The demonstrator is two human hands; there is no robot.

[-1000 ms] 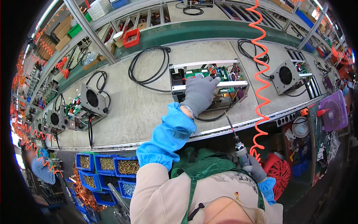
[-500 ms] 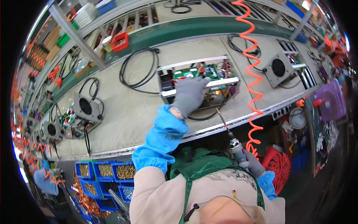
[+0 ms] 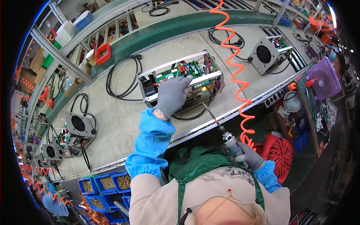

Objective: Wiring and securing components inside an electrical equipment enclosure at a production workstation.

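An open metal chassis [image 3: 150, 98] lies on the bench, with a green circuit board [image 3: 195, 68] and wiring inside. My left hand [image 3: 172, 94], in a grey glove, is closed over its near rail, fingers reaching over the board side. In my gloved right hand [image 3: 250, 157] is a pneumatic screwdriver [image 3: 232, 144], held by its body below the bench edge. Its long bit points up and left, the tip close to the near side of the chassis; whether it touches anything I cannot make out. A black power cable [image 3: 125, 93] loops left of the chassis.
A coiled orange air hose [image 3: 240, 80] hangs to the right. Boxes with round fans [image 3: 264, 54] stand at right and left [image 3: 78, 123]. Blue bins [image 3: 107, 182] of screws sit lower left. A purple fan [image 3: 324, 78] and a red fan [image 3: 279, 153] are at right.
The whole scene has shifted left in the picture as the view turned. My left hand stays on the chassis. The screwdriver remains in my right hand, tip still near the chassis.
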